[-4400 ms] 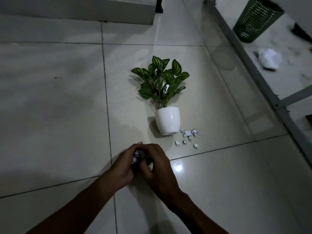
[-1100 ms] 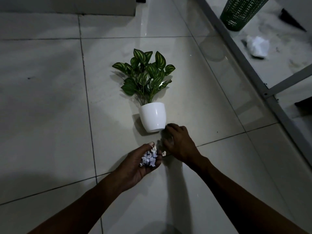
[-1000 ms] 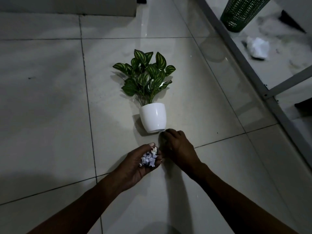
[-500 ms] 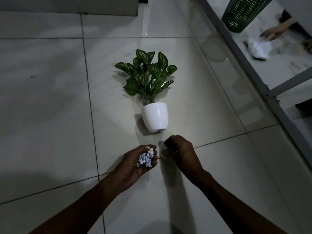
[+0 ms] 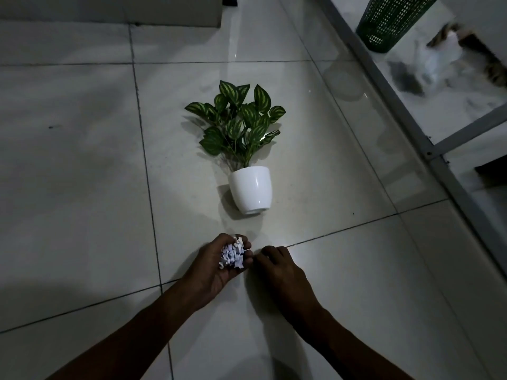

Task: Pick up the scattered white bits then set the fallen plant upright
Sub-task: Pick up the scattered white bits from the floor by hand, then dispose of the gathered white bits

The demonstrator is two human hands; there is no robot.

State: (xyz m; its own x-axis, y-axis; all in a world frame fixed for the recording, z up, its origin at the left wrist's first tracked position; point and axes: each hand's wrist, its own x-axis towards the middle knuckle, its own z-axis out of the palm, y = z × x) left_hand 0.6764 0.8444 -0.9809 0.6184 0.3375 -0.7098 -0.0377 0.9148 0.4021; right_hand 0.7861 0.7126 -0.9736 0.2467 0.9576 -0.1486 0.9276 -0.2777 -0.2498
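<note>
A green-leaved plant [image 5: 238, 124] in a white pot [image 5: 251, 189] lies on its side on the tiled floor, leaves pointing away from me and the pot's base toward me. My left hand [image 5: 216, 266] is cupped palm-up below the pot and holds a heap of white bits [image 5: 232, 256]. My right hand [image 5: 279, 266] is just right of it, knuckles up, fingers curled with their tips at the left hand's fingertips; what it pinches is hidden. I see no loose bits on the floor.
A grey metal frame [image 5: 428, 149] runs diagonally along the right side. Behind it stand a green mesh basket [image 5: 389, 20] and a blurred white crumpled object [image 5: 436, 61] with another person's hands at it. A low grey ledge [image 5: 109, 9] lies at the top left.
My right hand has drawn back from beside the pot's base to my left hand's fingertips. The loose bits by the pot are gone and the heap in my left palm has grown.
</note>
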